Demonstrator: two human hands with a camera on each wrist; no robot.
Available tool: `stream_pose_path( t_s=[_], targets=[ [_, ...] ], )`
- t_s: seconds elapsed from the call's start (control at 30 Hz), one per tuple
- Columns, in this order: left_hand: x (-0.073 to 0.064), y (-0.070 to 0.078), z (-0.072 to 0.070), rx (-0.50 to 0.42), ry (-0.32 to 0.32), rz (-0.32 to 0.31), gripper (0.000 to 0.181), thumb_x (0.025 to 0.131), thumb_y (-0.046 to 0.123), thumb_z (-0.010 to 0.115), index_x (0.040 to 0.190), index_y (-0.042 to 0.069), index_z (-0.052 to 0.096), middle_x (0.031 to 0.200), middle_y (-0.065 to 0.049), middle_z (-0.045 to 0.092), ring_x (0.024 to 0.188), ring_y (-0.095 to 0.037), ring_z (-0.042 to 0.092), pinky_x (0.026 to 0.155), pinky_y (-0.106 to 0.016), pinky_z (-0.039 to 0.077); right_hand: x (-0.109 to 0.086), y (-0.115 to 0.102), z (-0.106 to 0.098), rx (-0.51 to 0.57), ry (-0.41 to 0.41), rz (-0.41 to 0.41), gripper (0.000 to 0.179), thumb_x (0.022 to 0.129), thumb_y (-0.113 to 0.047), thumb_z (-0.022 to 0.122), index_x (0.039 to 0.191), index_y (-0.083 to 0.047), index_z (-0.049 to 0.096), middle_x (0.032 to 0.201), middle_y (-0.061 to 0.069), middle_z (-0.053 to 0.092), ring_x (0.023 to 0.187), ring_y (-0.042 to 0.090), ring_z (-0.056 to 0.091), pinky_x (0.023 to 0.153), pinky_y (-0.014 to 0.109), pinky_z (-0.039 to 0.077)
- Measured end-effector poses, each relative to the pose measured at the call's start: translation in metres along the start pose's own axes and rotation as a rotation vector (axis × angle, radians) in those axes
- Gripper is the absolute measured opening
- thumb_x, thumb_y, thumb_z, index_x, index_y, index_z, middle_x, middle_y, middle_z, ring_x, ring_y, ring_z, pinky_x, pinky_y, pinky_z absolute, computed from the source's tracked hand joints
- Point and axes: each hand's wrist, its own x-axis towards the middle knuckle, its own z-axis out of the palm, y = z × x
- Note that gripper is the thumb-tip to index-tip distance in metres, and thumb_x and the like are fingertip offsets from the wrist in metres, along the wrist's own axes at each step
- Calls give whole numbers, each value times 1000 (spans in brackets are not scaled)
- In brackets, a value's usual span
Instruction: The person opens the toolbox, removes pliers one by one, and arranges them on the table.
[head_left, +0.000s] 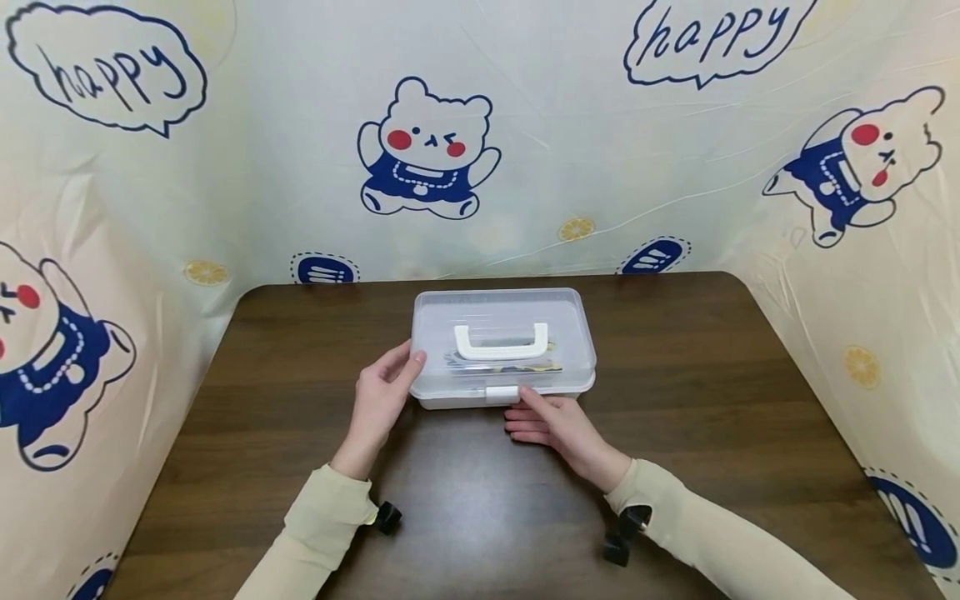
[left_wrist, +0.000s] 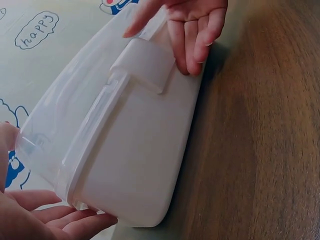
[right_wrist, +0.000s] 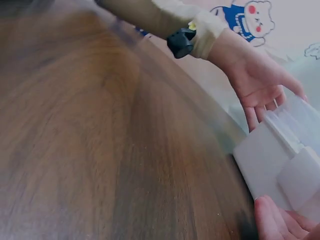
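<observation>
A translucent plastic storage box (head_left: 435,321) with a white carry handle (head_left: 501,353) stands on the table, its lid down. Flat papers or cards (head_left: 536,367) show faintly through the lid. My left hand (head_left: 378,400) holds the box's left end, thumb on the lid's edge and fingers along the side wall, as the left wrist view also shows. My right hand (head_left: 566,429) is at the front, its thumb by the right end of the white latch (head_left: 501,395). Its other fingers extend below the latch, in front of the box's front wall (left_wrist: 135,145).
The dark wooden table (head_left: 300,333) extends around the box on all sides. A pale curtain (head_left: 540,167) with printed bears and "happy" lettering hangs behind and at both sides. Black wrist devices (head_left: 387,518) sit at both sleeve cuffs.
</observation>
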Motion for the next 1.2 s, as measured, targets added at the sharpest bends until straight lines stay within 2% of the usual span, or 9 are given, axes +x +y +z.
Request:
stream_pose_path(
  t_s=[0.2,0.4,0.53,0.67,0.8,0.97,1.1,1.2],
  targets=[
    [0,2,-2,10,-15,-15,61,100,46,68,146,7,60,145,-13,62,133,-28,61,110,-45,50,4,0,3,44,19,18,63,106,-37,62,129,22,57,120,35,69,96,25,77,88,38,63],
    [1,0,-2,53,-13,-12,63,99,49,69,146,8,61,145,-13,63,132,-28,62,110,-46,50,7,5,7,58,101,7,60,102,-35,68,118,23,62,99,23,77,83,20,77,80,34,64],
    [1,1,-2,68,-20,-9,63,99,50,69,145,8,62,145,-13,63,132,-29,62,109,-47,50,6,5,8,66,115,9,58,102,-34,68,114,23,62,91,17,76,78,19,76,78,34,65],
    [2,1,-2,65,-19,-1,62,100,48,69,146,8,62,145,-13,63,132,-29,62,109,-47,51,4,2,7,49,86,41,64,102,-40,66,114,23,63,85,14,76,75,18,76,76,34,65],
    [2,1,-3,64,-16,-1,61,100,47,68,146,7,61,146,-14,62,132,-30,61,109,-47,51,0,-3,5,31,16,62,68,103,-41,64,122,24,59,93,16,76,81,19,76,81,35,64],
    [1,3,-3,64,-22,-18,62,101,47,67,147,7,60,147,-15,61,134,-31,60,110,-48,50,-4,-8,0,10,-47,62,62,105,-34,61,131,22,53,109,27,73,90,22,75,88,37,63],
    [0,4,-3,68,-24,-29,62,101,47,67,148,7,59,148,-15,60,134,-31,59,110,-48,50,-2,-9,-2,2,-52,31,55,106,-31,60,131,18,55,109,31,72,91,23,76,88,38,63],
    [0,4,-3,69,-28,-31,62,101,47,67,148,7,59,149,-14,59,134,-32,60,109,-48,51,-1,-9,-3,-16,-54,5,46,106,-24,62,127,17,59,106,29,74,89,22,76,86,38,63]
  ],
)
